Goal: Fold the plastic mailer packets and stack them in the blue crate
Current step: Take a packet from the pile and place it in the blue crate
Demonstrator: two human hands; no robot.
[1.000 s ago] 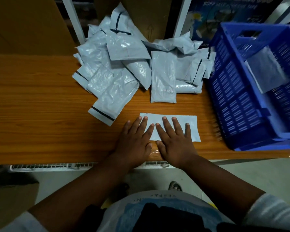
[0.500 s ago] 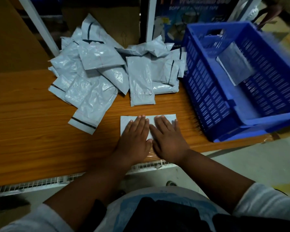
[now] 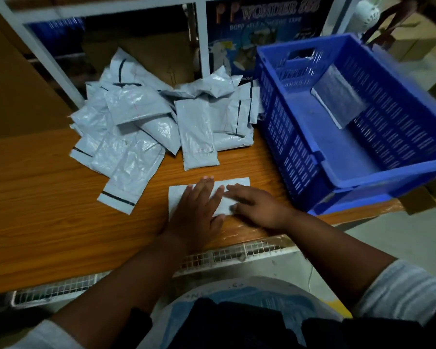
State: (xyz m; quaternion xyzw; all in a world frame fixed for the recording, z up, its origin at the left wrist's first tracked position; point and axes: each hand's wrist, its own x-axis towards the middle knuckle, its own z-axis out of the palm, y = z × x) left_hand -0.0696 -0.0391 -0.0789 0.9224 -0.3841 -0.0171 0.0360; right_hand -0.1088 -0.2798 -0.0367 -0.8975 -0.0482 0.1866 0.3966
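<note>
Head view, lower centre of the frame: the left hand [image 3: 195,210] lies flat on a white mailer packet [image 3: 222,197], fingers straight and together, pointing toward the top of the frame. Just right of it, the right hand [image 3: 256,207] also rests on the packet with relaxed, straight fingers angled toward the left, their tips touching the paler folded part near the left hand's fingers; neither hand curls round anything. The packet lies near the front edge of the wooden table [image 3: 48,210], its long side running left to right.

Above the hands, at centre and upper left, a loose pile of grey mailer packets [image 3: 146,122] spreads across the table, several overlapping, some showing a dark strip near one end; one packet [image 3: 199,139] lies at the pile's near edge, just above the pressed one.

At right, the blue crate [image 3: 300,137] sits on the table, beside the pile. Inside it a folded packet [image 3: 337,96] leans against the far wall.

Behind the pile, at the top, stand white shelf posts [image 3: 202,41] and a dark printed box [image 3: 262,28].
</note>
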